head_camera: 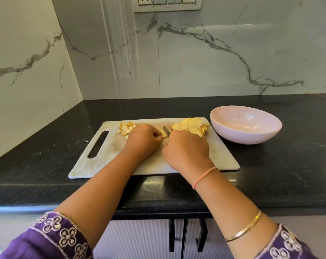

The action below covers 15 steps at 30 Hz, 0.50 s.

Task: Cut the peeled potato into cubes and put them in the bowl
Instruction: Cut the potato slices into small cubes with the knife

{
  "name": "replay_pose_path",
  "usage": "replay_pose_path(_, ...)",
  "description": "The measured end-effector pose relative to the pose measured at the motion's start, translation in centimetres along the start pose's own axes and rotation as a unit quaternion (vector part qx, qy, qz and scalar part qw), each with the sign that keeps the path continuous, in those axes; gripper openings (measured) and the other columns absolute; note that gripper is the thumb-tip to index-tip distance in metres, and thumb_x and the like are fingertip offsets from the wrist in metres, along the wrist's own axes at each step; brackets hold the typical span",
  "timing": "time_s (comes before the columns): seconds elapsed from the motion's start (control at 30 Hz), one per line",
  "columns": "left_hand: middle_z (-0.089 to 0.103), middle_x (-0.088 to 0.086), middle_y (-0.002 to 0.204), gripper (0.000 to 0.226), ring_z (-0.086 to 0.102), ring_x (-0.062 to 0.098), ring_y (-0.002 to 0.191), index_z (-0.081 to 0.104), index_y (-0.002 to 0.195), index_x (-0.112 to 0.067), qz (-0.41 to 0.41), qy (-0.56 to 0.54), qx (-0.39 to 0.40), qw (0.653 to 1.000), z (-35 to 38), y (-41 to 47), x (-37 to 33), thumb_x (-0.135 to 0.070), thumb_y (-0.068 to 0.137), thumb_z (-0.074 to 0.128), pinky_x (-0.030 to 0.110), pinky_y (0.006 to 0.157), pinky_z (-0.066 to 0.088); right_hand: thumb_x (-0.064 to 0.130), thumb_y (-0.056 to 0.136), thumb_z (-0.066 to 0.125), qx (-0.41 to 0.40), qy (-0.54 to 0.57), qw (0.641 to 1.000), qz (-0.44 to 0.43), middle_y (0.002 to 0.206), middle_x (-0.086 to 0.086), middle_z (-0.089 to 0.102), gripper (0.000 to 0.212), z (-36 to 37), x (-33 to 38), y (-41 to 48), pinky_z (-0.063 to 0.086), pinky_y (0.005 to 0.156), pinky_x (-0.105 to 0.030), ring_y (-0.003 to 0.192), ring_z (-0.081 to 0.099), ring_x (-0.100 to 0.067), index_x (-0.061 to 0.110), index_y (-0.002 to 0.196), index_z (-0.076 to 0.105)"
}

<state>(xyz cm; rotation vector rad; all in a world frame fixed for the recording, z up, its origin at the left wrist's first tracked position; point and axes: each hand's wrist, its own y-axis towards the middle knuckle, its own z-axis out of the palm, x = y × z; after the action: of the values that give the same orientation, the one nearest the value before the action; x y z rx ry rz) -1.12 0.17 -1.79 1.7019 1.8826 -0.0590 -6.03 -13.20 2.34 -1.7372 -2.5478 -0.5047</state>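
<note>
A white cutting board (106, 165) lies on the black counter. My left hand (142, 138) has its fingers curled over a small piece of potato (164, 135) near the board's middle. My right hand (187, 148) grips a knife whose grey blade (166, 130) points away from me, right beside that piece. A stack of round potato slices (191, 126) sits at the board's far right. A heap of small cut bits (125, 128) lies at the far left, partly behind my left hand. The pale pink bowl (246, 128) stands right of the board with nothing in it.
The black counter (298, 165) runs into a corner, with marble walls on the left and behind. A switch panel (167, 3) hangs on the back wall. Cabinet fronts with dark handles (184, 234) are below the counter edge.
</note>
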Motion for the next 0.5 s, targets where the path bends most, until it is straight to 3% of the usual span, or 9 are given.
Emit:
replay_pose_path(0.13, 0.073, 0.005, 0.094, 0.019, 0.066, 0.019, 0.085, 0.077, 0.091, -0.012, -0.006, 0.012, -0.004, 1.000, -0.1, 0.1, 0.1, -0.022, 0.087, 0.061, 0.031, 0.078, 0.054, 0.020, 0.096, 0.043, 0.006, -0.002, 1.000, -0.016, 0.075, 0.000, 0.043, 0.017, 0.1, 0.2, -0.8, 0.028, 0.052, -0.025, 0.073, 0.044, -0.022, 0.015, 0.097, 0.060)
replay_pose_path(0.23, 0.073, 0.005, 0.095, 0.020, 0.065, 0.018, 0.086, 0.077, 0.093, -0.013, -0.006, 0.007, -0.002, 1.000, 0.1, 0.1, -0.2, -0.021, 0.088, 0.060, 0.030, 0.079, 0.053, 0.020, 0.095, 0.045, 0.005, -0.010, 0.999, -0.031, 0.066, 0.002, 0.039, 0.014, -0.2, 0.0, -1.7, 0.030, 0.050, -0.026, 0.067, 0.044, -0.020, 0.019, 0.082, 0.050)
replay_pose_path(0.37, 0.073, 0.006, 0.096, 0.021, 0.065, 0.018, 0.086, 0.075, 0.096, -0.011, -0.007, 0.002, -0.010, 1.000, -0.1, 0.2, 0.0, -0.021, 0.090, 0.058, 0.026, 0.077, 0.051, 0.020, 0.095, 0.045, -0.002, -0.019, 0.998, -0.067, 0.065, 0.002, 0.032, 0.019, -0.9, 0.0, -3.4, 0.026, 0.048, -0.027, 0.064, 0.037, -0.018, 0.020, 0.078, 0.036)
replay_pose_path(0.5, 0.072, 0.003, 0.102, 0.022, 0.064, 0.015, 0.091, 0.074, 0.104, -0.013, -0.005, -0.010, -0.005, 1.000, 0.1, -0.2, 0.2, -0.020, 0.090, 0.058, 0.021, 0.077, 0.046, 0.024, 0.094, 0.044, 0.000, -0.011, 0.999, -0.030, 0.064, 0.003, 0.038, 0.032, -1.7, -0.7, -4.1, 0.023, 0.047, -0.026, 0.056, 0.034, -0.013, 0.020, 0.064, 0.032)
